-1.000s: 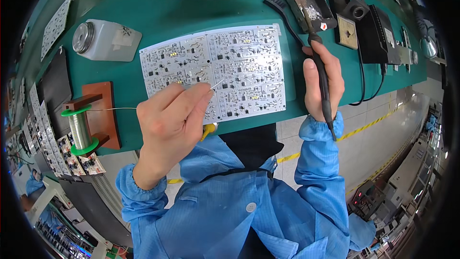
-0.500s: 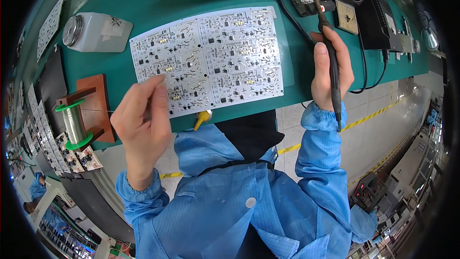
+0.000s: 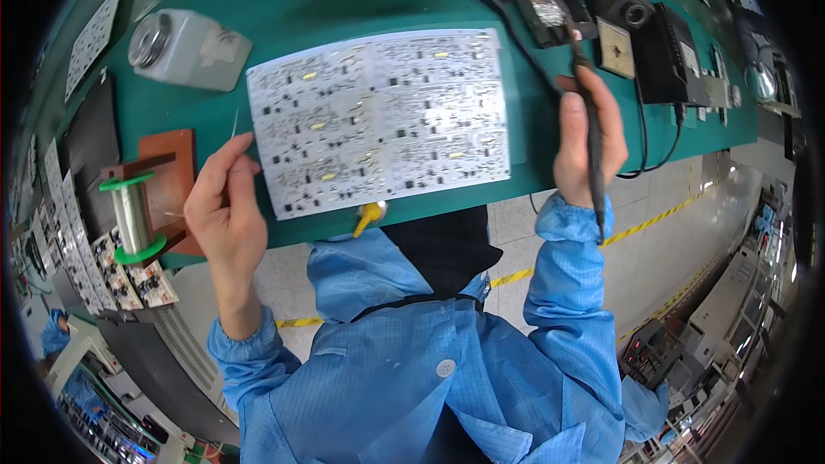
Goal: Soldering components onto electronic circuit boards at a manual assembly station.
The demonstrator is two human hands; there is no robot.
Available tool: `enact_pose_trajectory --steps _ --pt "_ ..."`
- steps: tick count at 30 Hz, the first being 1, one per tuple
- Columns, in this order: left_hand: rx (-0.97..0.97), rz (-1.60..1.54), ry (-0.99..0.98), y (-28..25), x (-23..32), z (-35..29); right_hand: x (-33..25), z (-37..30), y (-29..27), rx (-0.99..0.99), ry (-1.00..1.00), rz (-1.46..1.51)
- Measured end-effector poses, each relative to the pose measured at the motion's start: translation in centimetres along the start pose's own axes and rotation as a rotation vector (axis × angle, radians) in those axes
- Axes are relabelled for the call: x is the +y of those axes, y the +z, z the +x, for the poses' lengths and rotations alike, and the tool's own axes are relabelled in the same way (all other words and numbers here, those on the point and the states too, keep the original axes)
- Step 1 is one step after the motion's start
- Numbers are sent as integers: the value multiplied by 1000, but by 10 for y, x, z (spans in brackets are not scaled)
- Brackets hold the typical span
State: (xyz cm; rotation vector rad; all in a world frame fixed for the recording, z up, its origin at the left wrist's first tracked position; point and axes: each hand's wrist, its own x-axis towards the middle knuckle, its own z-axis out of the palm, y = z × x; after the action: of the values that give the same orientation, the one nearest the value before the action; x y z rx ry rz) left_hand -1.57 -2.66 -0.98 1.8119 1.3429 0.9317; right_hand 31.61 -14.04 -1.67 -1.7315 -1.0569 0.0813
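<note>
L hand (image 3: 228, 202): pinched narrow on solder wire (image 3: 235, 124), just beside L edge of circuit board (image 3: 378, 125), flat on bench (image 3: 344, 13). R hand (image 3: 593, 137): wrapped round soldering iron (image 3: 594, 159), tip by scrap tray (image 3: 521, 10).
Advice: clean tip, steady wrist, wire end free.
Also: spool (image 3: 133, 219), L; bottle (image 3: 191, 50), upper L; sponge (image 3: 616, 47), R.
In way: black brush (image 3: 514, 28), btwn board & iron.

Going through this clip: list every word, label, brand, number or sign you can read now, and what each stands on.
None can be read, so there is nothing to quote.
White circuit board panel: tiny markings, too small and blurred.
Whitish bottle: pale label, any writing too blurred.
Black box at right: white label, too small.
</note>
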Motion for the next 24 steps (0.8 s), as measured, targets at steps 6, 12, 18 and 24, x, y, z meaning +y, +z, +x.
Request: enact_pose_trajectory --steps 6,12,18,24 --pt "33 -76 21 6 -9 2 -9 -4 6 24 73 22" --pt "-2 -95 15 5 -3 6 -19 -23 26 -31 -64 76" --pt "-9 54 52 9 4 8 -23 -27 37 -96 -94 91" --pt "-19 161 41 11 14 7 -23 -28 38 -94 -97 105"
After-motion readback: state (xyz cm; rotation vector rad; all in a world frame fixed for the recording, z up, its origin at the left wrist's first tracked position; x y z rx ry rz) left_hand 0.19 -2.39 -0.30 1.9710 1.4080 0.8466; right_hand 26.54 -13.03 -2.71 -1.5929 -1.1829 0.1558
